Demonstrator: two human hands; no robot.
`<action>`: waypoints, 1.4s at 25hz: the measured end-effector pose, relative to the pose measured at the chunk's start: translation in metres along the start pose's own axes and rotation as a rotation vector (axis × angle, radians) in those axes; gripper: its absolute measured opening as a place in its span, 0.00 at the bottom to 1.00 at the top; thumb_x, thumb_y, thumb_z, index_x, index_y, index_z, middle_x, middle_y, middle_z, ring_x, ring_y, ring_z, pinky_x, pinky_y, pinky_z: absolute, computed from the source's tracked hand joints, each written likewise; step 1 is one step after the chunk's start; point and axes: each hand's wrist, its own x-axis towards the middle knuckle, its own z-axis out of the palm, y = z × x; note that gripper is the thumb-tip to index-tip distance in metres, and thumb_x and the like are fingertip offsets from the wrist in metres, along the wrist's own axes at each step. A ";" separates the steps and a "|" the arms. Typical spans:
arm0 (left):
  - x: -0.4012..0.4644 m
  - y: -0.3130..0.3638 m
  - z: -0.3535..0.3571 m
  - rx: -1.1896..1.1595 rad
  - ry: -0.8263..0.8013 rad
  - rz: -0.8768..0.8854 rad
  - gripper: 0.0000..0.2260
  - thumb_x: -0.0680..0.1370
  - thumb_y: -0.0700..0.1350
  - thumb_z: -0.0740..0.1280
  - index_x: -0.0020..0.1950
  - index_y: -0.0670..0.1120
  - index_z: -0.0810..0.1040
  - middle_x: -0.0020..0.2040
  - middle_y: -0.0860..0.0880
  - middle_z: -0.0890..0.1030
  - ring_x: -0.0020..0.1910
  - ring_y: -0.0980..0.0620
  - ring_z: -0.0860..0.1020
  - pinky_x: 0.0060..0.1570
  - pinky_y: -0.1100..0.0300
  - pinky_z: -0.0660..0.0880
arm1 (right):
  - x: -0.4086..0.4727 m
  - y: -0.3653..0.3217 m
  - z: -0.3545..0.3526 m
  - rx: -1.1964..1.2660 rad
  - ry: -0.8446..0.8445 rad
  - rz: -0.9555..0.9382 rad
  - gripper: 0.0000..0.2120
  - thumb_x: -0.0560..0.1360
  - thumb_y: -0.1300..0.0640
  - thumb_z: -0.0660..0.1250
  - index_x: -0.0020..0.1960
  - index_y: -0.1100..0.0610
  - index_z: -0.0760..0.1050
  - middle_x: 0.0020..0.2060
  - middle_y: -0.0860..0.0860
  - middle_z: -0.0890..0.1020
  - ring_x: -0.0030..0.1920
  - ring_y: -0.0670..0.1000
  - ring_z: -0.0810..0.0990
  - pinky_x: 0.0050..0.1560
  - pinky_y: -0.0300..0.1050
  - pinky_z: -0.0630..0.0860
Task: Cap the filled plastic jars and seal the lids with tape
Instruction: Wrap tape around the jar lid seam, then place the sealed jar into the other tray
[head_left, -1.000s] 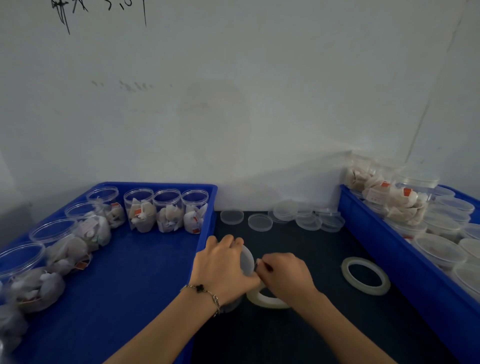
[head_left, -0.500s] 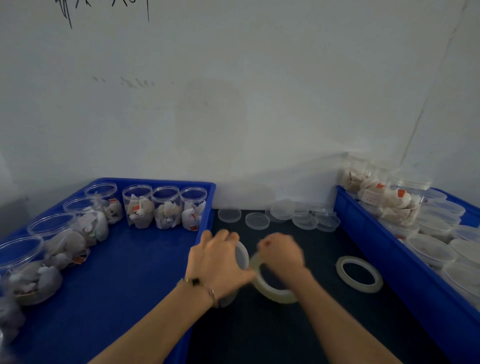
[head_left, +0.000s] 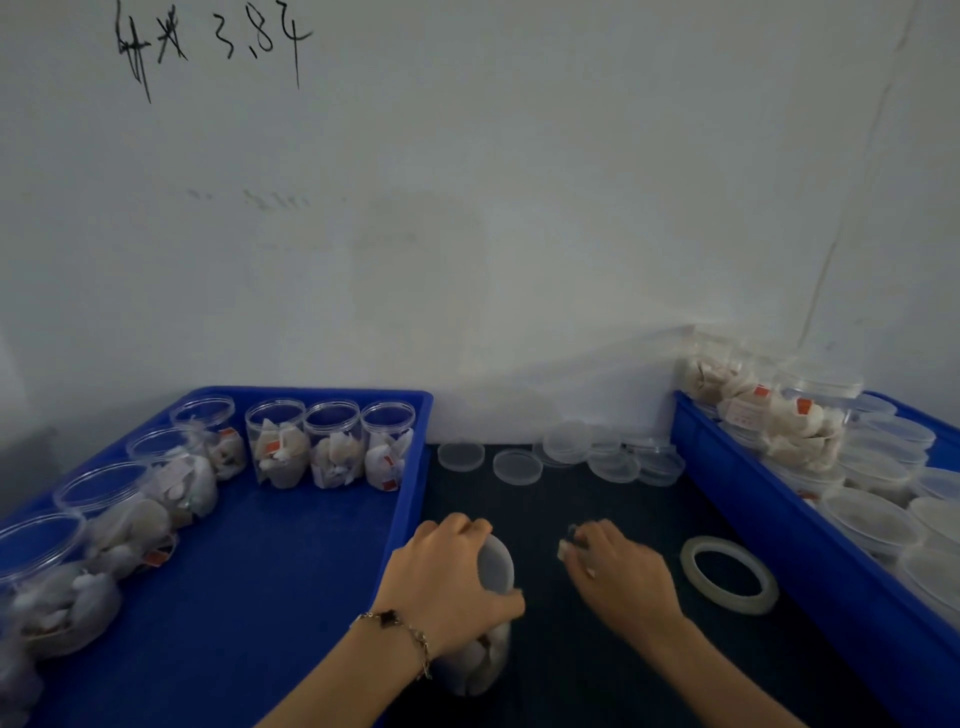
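Left hand: my left hand (head_left: 445, 574) is wrapped over the top of a clear plastic jar packed with pale sachets (head_left: 480, 660), which is tipped toward my right with its translucent round lid (head_left: 496, 565) facing sideways; my fingers curl over the lid's rim and my thumb lies along the jar's side.
Right hand: my right hand (head_left: 618, 577) sits just right of the jar, apart from it, fingers curled in, pinching something small and pale at the fingertips (too blurred for me to say what it is).
Wrist: a thin chain bracelet with dark charms (head_left: 410, 636) circles my left wrist.
Work surface: the jar rests on a dark mat (head_left: 571, 675) between the two trays.
Tape: a roll of clear tape (head_left: 729, 574) lies flat on the mat, near my right hand but not touching it.
Loose lids: a scatter of clear round lids (head_left: 566, 457) lies at the mat's far edge, by the wall.
Left tray: a blue plastic tray (head_left: 249, 597) holds filled, uncapped jars (head_left: 332, 441) along its far and left sides.
Right tray: a second blue tray (head_left: 779, 525) holds capped jars (head_left: 872, 519), some stacked.
Wall: a white wall (head_left: 519, 208) with black handwriting near the top left.
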 end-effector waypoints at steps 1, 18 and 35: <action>0.001 -0.001 0.000 -0.012 -0.002 -0.001 0.32 0.68 0.66 0.62 0.69 0.56 0.65 0.62 0.59 0.68 0.59 0.56 0.68 0.51 0.61 0.68 | -0.006 -0.001 0.007 0.049 -0.013 -0.019 0.15 0.80 0.42 0.53 0.58 0.48 0.72 0.51 0.44 0.76 0.39 0.42 0.76 0.37 0.34 0.72; 0.016 -0.003 0.011 0.105 -0.467 0.175 0.30 0.74 0.62 0.64 0.72 0.57 0.57 0.69 0.53 0.59 0.67 0.50 0.61 0.64 0.51 0.66 | -0.026 -0.028 0.009 -0.524 -0.617 -0.088 0.21 0.83 0.57 0.50 0.72 0.66 0.63 0.73 0.66 0.57 0.74 0.66 0.49 0.69 0.71 0.47; 0.004 0.000 0.015 0.119 -0.302 0.161 0.27 0.72 0.69 0.58 0.66 0.57 0.63 0.61 0.56 0.64 0.60 0.53 0.64 0.57 0.55 0.70 | -0.032 -0.063 -0.019 0.103 -0.787 -0.094 0.20 0.80 0.56 0.58 0.71 0.58 0.62 0.66 0.58 0.67 0.67 0.59 0.67 0.65 0.54 0.64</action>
